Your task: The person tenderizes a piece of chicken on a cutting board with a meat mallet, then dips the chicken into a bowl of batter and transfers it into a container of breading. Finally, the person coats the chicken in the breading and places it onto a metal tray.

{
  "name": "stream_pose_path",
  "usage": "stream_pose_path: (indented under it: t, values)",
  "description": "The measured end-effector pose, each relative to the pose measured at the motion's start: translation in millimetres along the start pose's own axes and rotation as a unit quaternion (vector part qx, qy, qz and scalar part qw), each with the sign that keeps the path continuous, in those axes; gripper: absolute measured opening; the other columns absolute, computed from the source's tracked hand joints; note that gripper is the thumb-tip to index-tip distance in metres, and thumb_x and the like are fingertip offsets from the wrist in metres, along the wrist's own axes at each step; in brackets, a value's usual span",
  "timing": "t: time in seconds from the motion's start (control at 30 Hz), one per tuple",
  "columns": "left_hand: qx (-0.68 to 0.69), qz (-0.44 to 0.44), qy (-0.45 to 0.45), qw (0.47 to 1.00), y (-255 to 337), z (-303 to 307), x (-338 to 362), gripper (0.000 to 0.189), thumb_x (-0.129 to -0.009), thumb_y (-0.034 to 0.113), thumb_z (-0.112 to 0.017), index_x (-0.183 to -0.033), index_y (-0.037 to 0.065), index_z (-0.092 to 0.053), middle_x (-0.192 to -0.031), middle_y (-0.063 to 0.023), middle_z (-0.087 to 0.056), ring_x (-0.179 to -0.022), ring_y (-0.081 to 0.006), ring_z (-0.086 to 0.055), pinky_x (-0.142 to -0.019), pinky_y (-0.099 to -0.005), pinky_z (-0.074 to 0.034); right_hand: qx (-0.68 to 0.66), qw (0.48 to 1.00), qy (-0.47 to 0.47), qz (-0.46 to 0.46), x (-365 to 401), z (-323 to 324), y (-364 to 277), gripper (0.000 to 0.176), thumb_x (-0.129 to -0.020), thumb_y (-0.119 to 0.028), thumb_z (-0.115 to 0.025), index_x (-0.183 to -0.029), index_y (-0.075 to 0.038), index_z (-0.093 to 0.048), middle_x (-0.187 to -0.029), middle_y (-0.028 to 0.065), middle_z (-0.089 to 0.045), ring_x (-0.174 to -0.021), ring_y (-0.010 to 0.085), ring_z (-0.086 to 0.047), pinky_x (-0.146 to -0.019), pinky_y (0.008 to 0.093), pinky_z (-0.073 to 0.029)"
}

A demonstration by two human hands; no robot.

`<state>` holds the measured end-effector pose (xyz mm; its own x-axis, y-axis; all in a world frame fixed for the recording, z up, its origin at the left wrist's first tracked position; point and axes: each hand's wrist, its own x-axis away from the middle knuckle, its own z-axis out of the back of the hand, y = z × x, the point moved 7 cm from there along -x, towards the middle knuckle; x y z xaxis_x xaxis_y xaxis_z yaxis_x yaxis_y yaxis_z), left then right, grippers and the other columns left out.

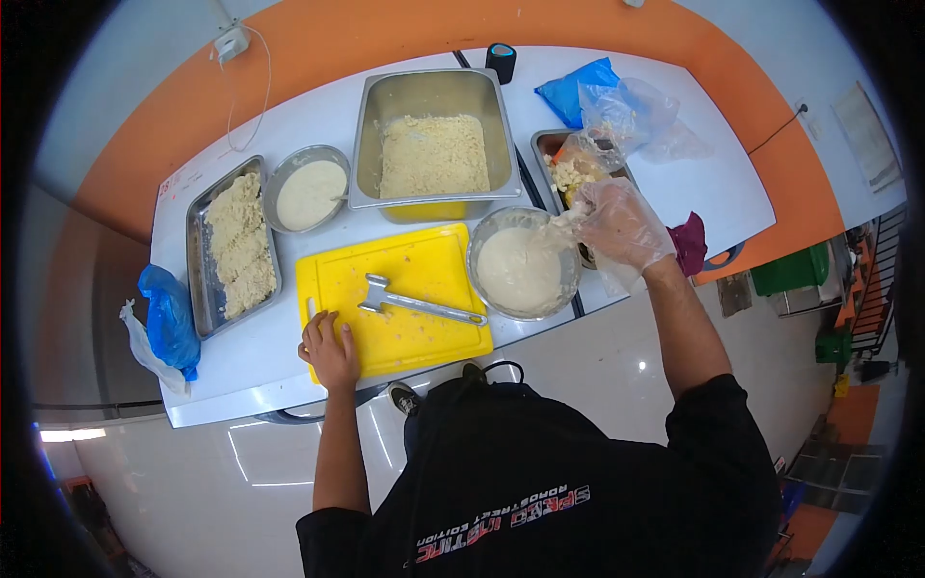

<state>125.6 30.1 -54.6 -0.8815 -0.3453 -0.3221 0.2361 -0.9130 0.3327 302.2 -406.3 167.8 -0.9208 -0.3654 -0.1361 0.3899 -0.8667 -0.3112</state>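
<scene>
My left hand (pixel 330 352), bare, lies with its fingers spread on the lower left edge of the yellow cutting board (pixel 385 260). A metal meat mallet (pixel 424 306) rests on that board. My right hand (pixel 621 226), in a clear plastic glove, is closed on a batter-coated piece (pixel 557 233) at the right rim of a steel bowl of pale batter (pixel 518 273). Behind the glove, a metal tray (pixel 547 144) holds pale chunks and a plastic bag, and is partly covered by my hand.
Beyond the board stands a deep steel pan of crumbly flour (pixel 434 159). To the left are a second batter bowl (pixel 312 196), a tray of coated pieces (pixel 241 246) and a blue bag (pixel 170 323). A black speaker (pixel 501 62) and maroon cloth (pixel 688 243) are also there.
</scene>
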Motion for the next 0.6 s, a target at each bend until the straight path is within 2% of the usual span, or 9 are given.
stream_pose_path:
  t: [0.17, 0.23, 0.27, 0.33, 0.37, 0.4, 0.47, 0.57, 0.6]
  values:
    - [0.002, 0.009, -0.003, 1.0, -0.5, 0.8, 0.1, 0.035, -0.099, 0.031, -0.059, -0.128, 0.013, -0.064, -0.137, -0.0092, -0.058, -0.135, -0.0295, -0.047, -0.108, -0.0518, -0.029, -0.011, 0.999, -0.03, -0.007, -8.1, 22.7, -11.5, 0.034, -0.076, -0.023, -0.077, -0.099, 0.001, -0.071, -0.094, 0.0246, -0.068, -0.093, 0.0435, -0.063, -0.088, 0.0456, -0.051]
    - [0.001, 0.013, -0.009, 1.0, -1.3, -0.3, -0.3, 0.036, -0.098, 0.032, -0.06, -0.128, 0.013, -0.064, -0.137, -0.0095, -0.058, -0.134, -0.0301, -0.047, -0.108, -0.0523, -0.029, -0.12, 0.991, 0.037, 0.04, -12.7, 43.6, -23.4, 0.022, -0.076, -0.019, -0.074, -0.087, 0.0, -0.073, -0.084, 0.0182, -0.071, -0.08, 0.0303, -0.068, -0.078, 0.0413, -0.054]
    - [-0.001, 0.013, -0.002, 1.0, -1.5, 1.2, 0.0, 0.036, -0.098, 0.032, -0.06, -0.128, 0.013, -0.064, -0.137, -0.0095, -0.058, -0.134, -0.0301, -0.047, -0.108, -0.0523, -0.029, -0.121, 0.991, 0.041, 0.046, -18.4, 51.0, -26.4, 0.022, -0.076, -0.019, -0.074, -0.087, 0.0, -0.073, -0.084, 0.0182, -0.071, -0.08, 0.0303, -0.068, -0.078, 0.0413, -0.054]
    - [0.005, 0.021, -0.014, 1.0, -0.8, 2.0, 1.5, 0.037, -0.097, 0.032, -0.061, -0.128, 0.012, -0.064, -0.137, -0.0102, -0.058, -0.134, -0.0308, -0.047, -0.108, -0.0527, -0.029, -0.209, 0.977, -0.028, -0.034, -37.0, 53.0, -16.7, 0.018, -0.076, -0.016, -0.073, -0.084, 0.0, -0.072, -0.079, 0.009, -0.069, -0.076, 0.0199, -0.067, -0.073, 0.0365, -0.054]
    - [0.005, 0.02, -0.008, 1.0, -0.1, 3.6, 2.3, 0.037, -0.096, 0.032, -0.062, -0.128, 0.012, -0.064, -0.137, -0.0109, -0.058, -0.134, -0.0315, -0.047, -0.108, -0.053, -0.03, -0.26, 0.964, -0.054, 0.005, -56.7, 46.1, -2.6, 0.014, -0.077, -0.014, -0.072, -0.082, 0.0, -0.071, -0.078, 0.0052, -0.068, -0.074, 0.0146, -0.065, -0.07, 0.0336, -0.053]
    - [0.003, 0.019, -0.001, 1.0, 0.4, 5.5, 2.4, 0.037, -0.096, 0.032, -0.062, -0.128, 0.012, -0.064, -0.137, -0.0109, -0.058, -0.134, -0.0315, -0.047, -0.108, -0.053, -0.03, -0.261, 0.964, -0.049, 0.011, -68.3, 58.1, -18.0, 0.014, -0.077, -0.014, -0.072, -0.082, 0.0, -0.071, -0.078, 0.0052, -0.068, -0.074, 0.0146, -0.065, -0.07, 0.0336, -0.053]
    - [0.008, 0.02, -0.007, 1.0, 1.2, 5.3, 2.3, 0.035, -0.098, 0.03, -0.06, -0.128, 0.013, -0.064, -0.137, -0.0102, -0.058, -0.134, -0.0308, -0.048, -0.108, -0.0531, -0.029, -0.185, 0.977, -0.056, -0.089, -86.8, 83.9, -45.3, 0.014, -0.079, -0.014, -0.072, -0.084, 0.0, -0.071, -0.078, 0.0048, -0.067, -0.073, 0.0139, -0.064, -0.07, 0.0327, -0.053]
    - [0.008, 0.021, -0.002, 1.0, 1.3, 6.8, 1.5, 0.035, -0.097, 0.029, -0.061, -0.127, 0.013, -0.064, -0.137, -0.0103, -0.058, -0.134, -0.0308, -0.048, -0.108, -0.0528, -0.029, -0.33, 0.939, -0.094, 0.015, -140.8, 62.9, -42.6, 0.011, -0.082, -0.012, -0.071, -0.084, -0.001, -0.071, -0.078, 0.0053, -0.067, -0.074, 0.0137, -0.066, -0.069, 0.0326, -0.054]
    - [0.008, 0.023, -0.005, 1.0, 0.3, 5.4, 1.4, 0.035, -0.096, 0.028, -0.061, -0.127, 0.013, -0.065, -0.137, -0.0102, -0.058, -0.134, -0.0307, -0.048, -0.108, -0.0528, -0.029, -0.329, 0.94, -0.091, 0.02, -160.2, 52.1, -43.0, 0.011, -0.082, -0.012, -0.071, -0.084, -0.001, -0.071, -0.078, 0.0053, -0.067, -0.074, 0.0137, -0.066, -0.069, 0.0326, -0.054]
